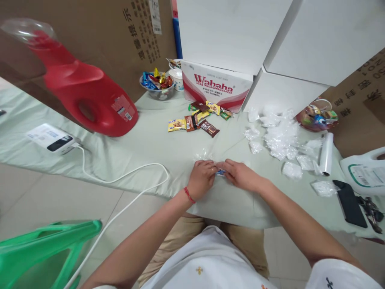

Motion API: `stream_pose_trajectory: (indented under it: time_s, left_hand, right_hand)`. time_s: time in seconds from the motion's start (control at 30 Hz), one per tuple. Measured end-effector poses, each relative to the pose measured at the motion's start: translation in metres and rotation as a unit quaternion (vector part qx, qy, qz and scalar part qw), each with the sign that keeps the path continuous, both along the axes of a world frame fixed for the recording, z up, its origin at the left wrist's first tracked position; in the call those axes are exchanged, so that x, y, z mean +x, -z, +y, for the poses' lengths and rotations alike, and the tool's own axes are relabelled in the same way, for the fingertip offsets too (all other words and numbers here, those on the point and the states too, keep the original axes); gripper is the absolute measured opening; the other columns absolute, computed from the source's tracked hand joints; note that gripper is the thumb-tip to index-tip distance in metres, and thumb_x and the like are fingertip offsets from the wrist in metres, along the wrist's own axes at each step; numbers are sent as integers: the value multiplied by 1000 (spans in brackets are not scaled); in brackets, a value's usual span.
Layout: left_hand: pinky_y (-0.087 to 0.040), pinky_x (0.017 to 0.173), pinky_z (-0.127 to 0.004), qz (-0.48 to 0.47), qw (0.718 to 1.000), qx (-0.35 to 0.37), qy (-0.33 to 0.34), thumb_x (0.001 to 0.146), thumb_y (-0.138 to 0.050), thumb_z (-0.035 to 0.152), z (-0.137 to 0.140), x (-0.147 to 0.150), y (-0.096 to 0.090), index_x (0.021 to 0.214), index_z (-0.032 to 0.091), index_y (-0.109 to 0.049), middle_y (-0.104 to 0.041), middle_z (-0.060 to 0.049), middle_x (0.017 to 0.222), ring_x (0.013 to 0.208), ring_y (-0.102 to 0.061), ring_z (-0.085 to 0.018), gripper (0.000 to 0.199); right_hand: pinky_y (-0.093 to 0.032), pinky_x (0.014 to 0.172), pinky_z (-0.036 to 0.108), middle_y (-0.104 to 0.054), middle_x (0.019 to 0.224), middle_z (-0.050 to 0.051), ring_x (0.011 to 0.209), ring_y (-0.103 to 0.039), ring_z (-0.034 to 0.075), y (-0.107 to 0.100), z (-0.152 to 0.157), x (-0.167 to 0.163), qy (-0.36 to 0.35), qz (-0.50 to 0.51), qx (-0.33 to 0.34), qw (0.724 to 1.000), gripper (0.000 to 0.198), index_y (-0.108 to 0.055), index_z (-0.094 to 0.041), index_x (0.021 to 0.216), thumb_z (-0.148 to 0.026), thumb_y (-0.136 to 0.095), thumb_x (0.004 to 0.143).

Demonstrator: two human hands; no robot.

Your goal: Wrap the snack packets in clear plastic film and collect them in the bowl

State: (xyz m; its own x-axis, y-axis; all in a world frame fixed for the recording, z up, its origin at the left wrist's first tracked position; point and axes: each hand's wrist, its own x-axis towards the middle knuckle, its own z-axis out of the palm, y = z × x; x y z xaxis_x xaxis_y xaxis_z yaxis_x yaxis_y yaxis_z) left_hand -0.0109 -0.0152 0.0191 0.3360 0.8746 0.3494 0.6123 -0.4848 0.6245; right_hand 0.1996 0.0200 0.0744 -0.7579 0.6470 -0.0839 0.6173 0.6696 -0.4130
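Observation:
At the table's front edge my left hand (202, 180) and my right hand (242, 175) meet, fingertips nearly touching. Between them shows a small blue-wrapped piece (220, 172), mostly covered by the fingers; its exact kind is hidden. Clear plastic film (203, 155) sticks up just beyond my left fingers. Both hands have their fingers bent and pressed onto the piece and its film. Farther back lies a loose group of snack packets, among them a yellow packet (177, 125), a brown packet (191, 123) and a dark cocoa packet (209, 128).
Crumpled clear plastic packets (281, 136) heap at right, beside a film roll (326, 154), a black phone (350, 204) and keys (372, 212). A candy bowl (159, 93) stands behind, near a Wahaha box (215, 86). Left are a red jug (90, 92) and a cable (135, 165).

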Motion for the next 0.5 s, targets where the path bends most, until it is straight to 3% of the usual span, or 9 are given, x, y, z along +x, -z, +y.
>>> stream_pose_trajectory:
  time_s: [0.1,0.17,0.23,0.33,0.4,0.5]
  left_hand:
    - [-50,101,-42,-148,979,-21,-138,86,-49,14,-3,-20,9,86,24,-72,-77,-4,102,107,-68,-21,25]
    - [-52,98,-40,-214,936,-61,-274,89,-50,22,0,-37,11,87,24,-68,-74,-4,99,102,-67,-21,18]
    - [-51,97,-40,-244,891,-111,-368,94,-50,38,8,-50,9,93,23,-65,-72,-5,100,100,-65,-22,21]
    - [-46,106,-47,-248,869,-152,-400,99,-39,61,27,-53,-4,108,21,-62,-71,-11,112,112,-64,-28,47]
    - [-37,116,-53,-224,879,-142,-397,96,-39,69,42,-42,-14,123,19,-59,-65,-18,131,131,-56,-33,61]
    - [-23,124,-60,-151,909,-118,-369,83,-59,75,63,-21,-24,140,17,-52,-45,-23,158,154,-30,-41,82]
  right_hand:
    - [-44,73,27,-61,115,9,82,-58,18,18,-17,2,10,-36,12,999,58,-45,-25,155,-12,-45,99]
    - [-43,70,27,-61,115,9,79,-57,17,23,-20,1,20,-52,16,998,60,-44,-27,156,-10,-43,99]
    - [-41,69,27,-60,117,10,78,-56,17,22,-20,0,29,-69,19,997,61,-44,-28,157,-10,-42,98]
    - [-39,67,26,-60,116,9,76,-57,17,16,-20,-4,34,-99,20,994,63,-45,-29,157,-9,-44,97]
    - [-38,66,26,-60,116,10,76,-57,18,13,-21,-7,33,-110,25,993,63,-46,-31,156,-9,-44,96]
    - [-38,66,27,-61,116,11,77,-58,19,11,-22,-10,29,-118,39,992,62,-46,-31,155,-9,-41,98]
